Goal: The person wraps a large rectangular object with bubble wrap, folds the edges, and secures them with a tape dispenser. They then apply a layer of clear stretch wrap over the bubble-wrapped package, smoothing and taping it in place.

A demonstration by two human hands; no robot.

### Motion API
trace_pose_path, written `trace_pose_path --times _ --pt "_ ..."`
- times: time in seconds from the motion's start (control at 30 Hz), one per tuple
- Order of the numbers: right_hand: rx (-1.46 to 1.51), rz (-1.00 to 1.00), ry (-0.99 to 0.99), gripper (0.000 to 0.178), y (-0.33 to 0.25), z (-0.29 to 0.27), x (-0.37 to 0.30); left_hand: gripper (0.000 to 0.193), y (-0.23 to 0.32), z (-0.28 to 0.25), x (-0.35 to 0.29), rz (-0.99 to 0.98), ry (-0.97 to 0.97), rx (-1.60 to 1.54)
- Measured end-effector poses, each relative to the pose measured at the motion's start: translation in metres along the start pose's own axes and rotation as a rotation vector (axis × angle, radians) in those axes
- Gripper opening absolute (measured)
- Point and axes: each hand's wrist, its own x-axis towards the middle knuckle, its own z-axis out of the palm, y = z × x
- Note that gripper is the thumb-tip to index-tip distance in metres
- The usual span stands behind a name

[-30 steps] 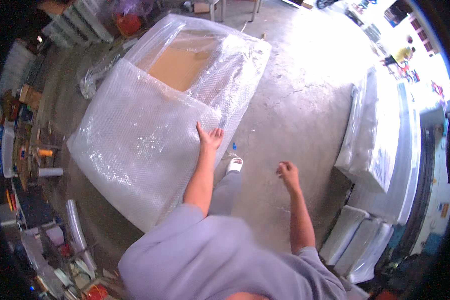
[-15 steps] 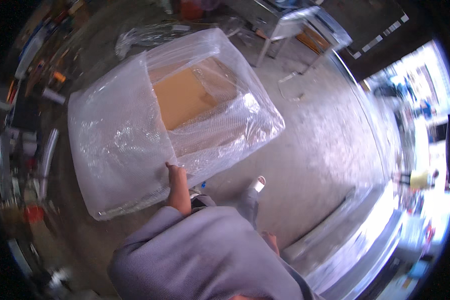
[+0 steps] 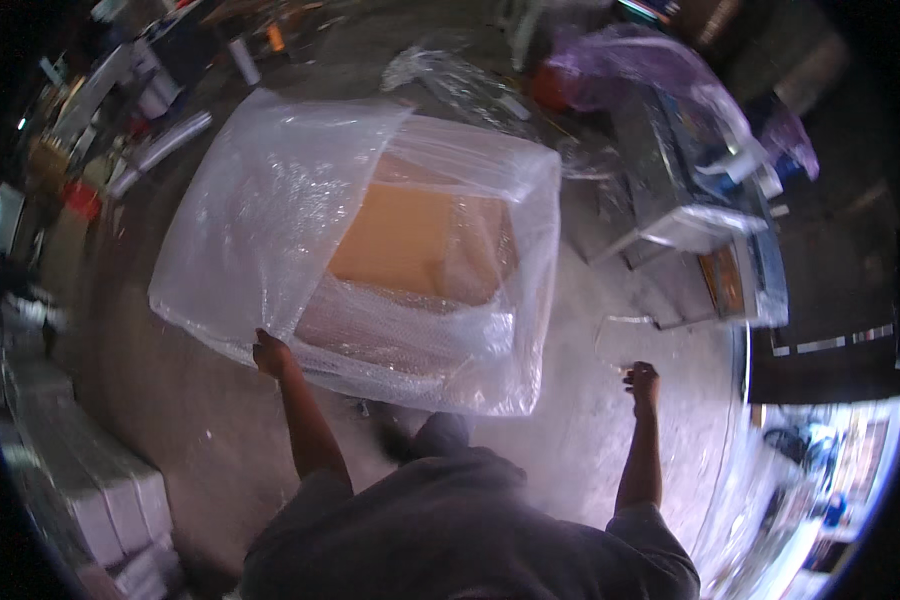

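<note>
Head view: the big wrapped box (image 3: 395, 235) lies in front, long side going left to right, the left hand (image 3: 271, 354) nearer, pinching bubble wrap (image 3: 270, 200) at its close edge, the right hand (image 3: 643, 385) half-curled well apart, holding what I cannot tell.

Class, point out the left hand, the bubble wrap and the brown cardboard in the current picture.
Left hand (image 3: 273, 356): head view, middle of the hand.
Bubble wrap (image 3: 265, 205): head view, broad part left of the cardboard.
Brown cardboard (image 3: 395, 235): head view, its flat upper face.
</note>
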Motion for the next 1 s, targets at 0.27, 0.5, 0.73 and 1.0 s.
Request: trace_pose_path --times 0.27,0.5,0.73,1.0 --pt "0.017 -0.411 -0.586 0.026 -0.210 0.169 0.200 0.050 0.032 -0.044 -0.004 0.205 0.190 0.437" --pt "0.283 -0.629 -1.067 0.047 -0.425 0.393 0.291 0.033 0.025 -0.044 0.023 0.289 -0.003 0.837" --pt "0.571 -0.378 -1.285 0.072 -0.602 0.582 0.313 0.033 0.022 -0.047 -0.021 0.076 0.119 -0.072" --pt "0.730 -0.209 -1.189 0.054 -0.673 0.739 0.309 0.037 0.061 -0.055 -0.043 -0.189 0.281 -0.490"
